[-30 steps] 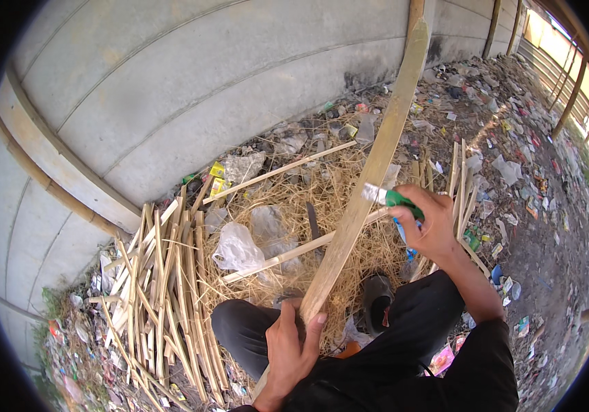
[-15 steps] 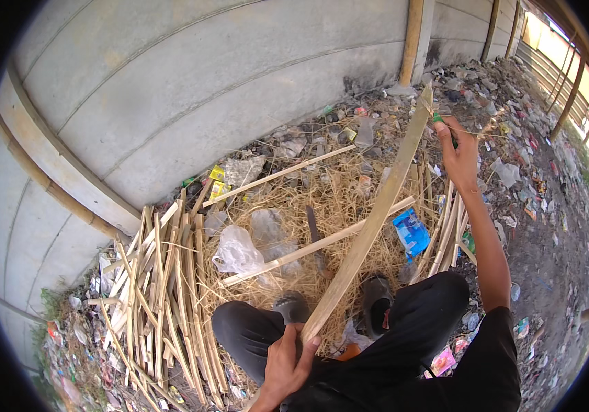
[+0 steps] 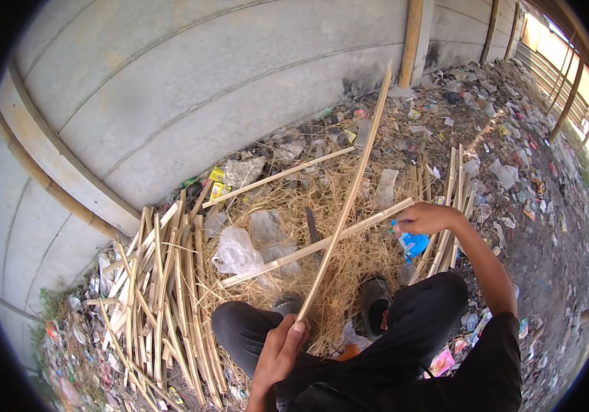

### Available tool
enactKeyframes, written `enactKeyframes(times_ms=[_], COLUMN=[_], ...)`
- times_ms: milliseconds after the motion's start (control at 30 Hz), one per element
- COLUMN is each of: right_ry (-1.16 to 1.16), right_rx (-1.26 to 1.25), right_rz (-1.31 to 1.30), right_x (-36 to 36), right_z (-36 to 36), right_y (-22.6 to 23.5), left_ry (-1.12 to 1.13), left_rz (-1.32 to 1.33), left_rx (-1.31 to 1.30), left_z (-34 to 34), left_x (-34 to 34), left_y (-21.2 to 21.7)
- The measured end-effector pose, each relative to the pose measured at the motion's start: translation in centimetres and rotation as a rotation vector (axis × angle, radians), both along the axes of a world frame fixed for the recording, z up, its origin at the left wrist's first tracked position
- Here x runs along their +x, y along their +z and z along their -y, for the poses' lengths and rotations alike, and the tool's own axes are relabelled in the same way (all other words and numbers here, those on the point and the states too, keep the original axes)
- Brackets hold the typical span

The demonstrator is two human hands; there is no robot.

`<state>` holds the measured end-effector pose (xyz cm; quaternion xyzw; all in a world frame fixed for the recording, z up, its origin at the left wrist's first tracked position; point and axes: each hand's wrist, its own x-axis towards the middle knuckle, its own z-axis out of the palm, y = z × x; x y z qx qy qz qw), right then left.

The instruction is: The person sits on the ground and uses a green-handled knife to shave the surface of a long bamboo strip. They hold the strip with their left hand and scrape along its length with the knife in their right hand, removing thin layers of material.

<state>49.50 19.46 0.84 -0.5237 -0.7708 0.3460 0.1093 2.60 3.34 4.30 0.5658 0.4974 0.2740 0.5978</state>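
My left hand [image 3: 282,349] is closed around the near end of a long bamboo strip [image 3: 344,213], which slants up and away with its narrow edge toward me. My right hand [image 3: 426,218] hangs beside a blue plastic packet [image 3: 412,246], by the right end of another bamboo strip [image 3: 335,240] lying across the straw. Its fingers are curled, and what they hold, if anything, is hidden. Between my feet and the wall, a dark flat blade-like piece [image 3: 312,223] rests on the straw, partly under the lying strip.
A pile of split bamboo strips [image 3: 164,302] lies to my left, and more strips [image 3: 449,206] to my right. A white plastic bag [image 3: 236,251] sits on the shavings [image 3: 287,206]. Litter covers the ground up to a concrete wall [image 3: 239,82] with a bamboo post [image 3: 412,41].
My right hand has come down from the strip's far end, where it held something green, to near the blue packet. The strip has turned edge-on and its far end swung left.
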Motion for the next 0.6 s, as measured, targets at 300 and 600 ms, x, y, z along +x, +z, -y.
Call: enactKeyframes(times_ms=[300, 600], right_ry=[-0.493, 0.006], right_rx=[0.642, 0.887], right_rz=[-0.064, -0.112], right_x=[-12.2, -17.7], right_z=[6.9, 10.0], right_y=[11.2, 8.6], left_ry=[0.072, -0.021], left_rz=[0.183, 0.212], left_rx=[-0.149, 0.027], left_z=[-1.1, -1.9], left_x=[1.0, 3.2], left_y=[0.7, 2.0])
